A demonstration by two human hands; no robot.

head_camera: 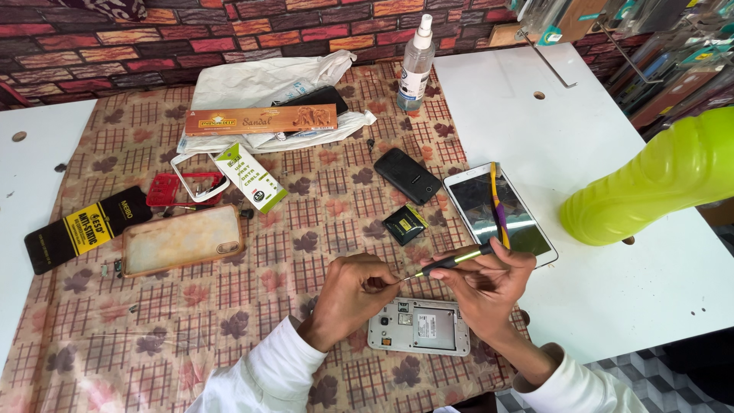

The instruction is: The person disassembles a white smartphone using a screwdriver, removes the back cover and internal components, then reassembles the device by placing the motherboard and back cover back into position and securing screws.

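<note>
R hand (489, 287) grip closed on black-and-yellow slim screwdriver (451, 262), tip at L hand (353, 294) fingertips, pinched shut, prob. steadying it. Opened white phone w/ back off (419, 326) flat on table (566, 153) below.

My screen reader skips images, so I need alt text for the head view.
Two hands work above an opened white phone on a leaf-patterned tablecloth: the right hand holds a yellow-and-black screwdriver, its tip at the left hand fingers. Nearby lie a white tablet, a black phone and a spray bottle.
</note>
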